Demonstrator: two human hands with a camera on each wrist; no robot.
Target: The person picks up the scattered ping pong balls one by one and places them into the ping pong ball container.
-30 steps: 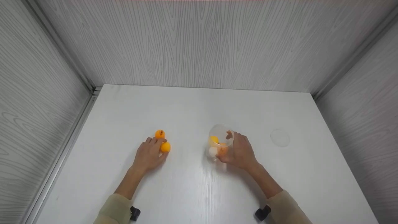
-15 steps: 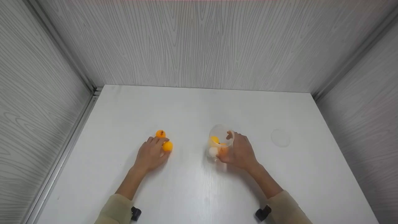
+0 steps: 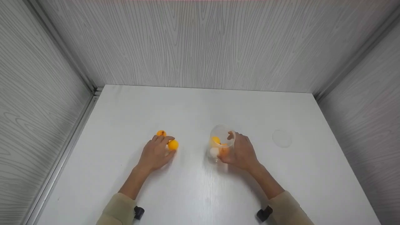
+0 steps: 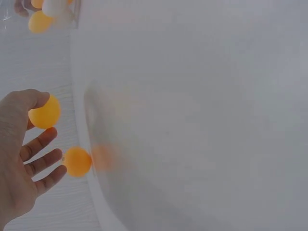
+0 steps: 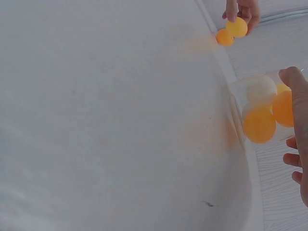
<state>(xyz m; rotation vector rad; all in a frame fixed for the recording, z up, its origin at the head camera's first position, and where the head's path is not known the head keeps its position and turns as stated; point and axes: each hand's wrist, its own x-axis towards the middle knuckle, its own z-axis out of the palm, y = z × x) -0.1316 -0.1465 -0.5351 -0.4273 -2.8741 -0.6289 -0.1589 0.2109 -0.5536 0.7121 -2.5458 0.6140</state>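
My left hand (image 3: pixel 154 154) pinches an orange ping-pong ball (image 3: pixel 173 145) between thumb and forefinger. In the left wrist view, the held ball (image 4: pixel 45 112) sits above the other, spread fingers. A second orange ball (image 3: pixel 161 133), with a dark print, lies on the table just beyond that hand, partly hidden by it. My right hand (image 3: pixel 242 153) grips a clear plastic container (image 3: pixel 222 129) standing upright and uncovered at centre. White and orange balls lie in its bottom, among them an orange one (image 5: pixel 260 125) and a white one (image 5: pixel 261 90).
A clear round lid (image 3: pixel 282 138) lies flat on the white table (image 3: pixel 200 193), right of the container. Grey wood-grain panels (image 3: pixel 200 43) rise at the back and both sides. Each sleeve has a small black wrist camera (image 3: pixel 264 214) beside it.
My left hand has moved slightly right and a little away from me, carrying the pinched ball off from the other orange ball. The right hand and container have stayed put.
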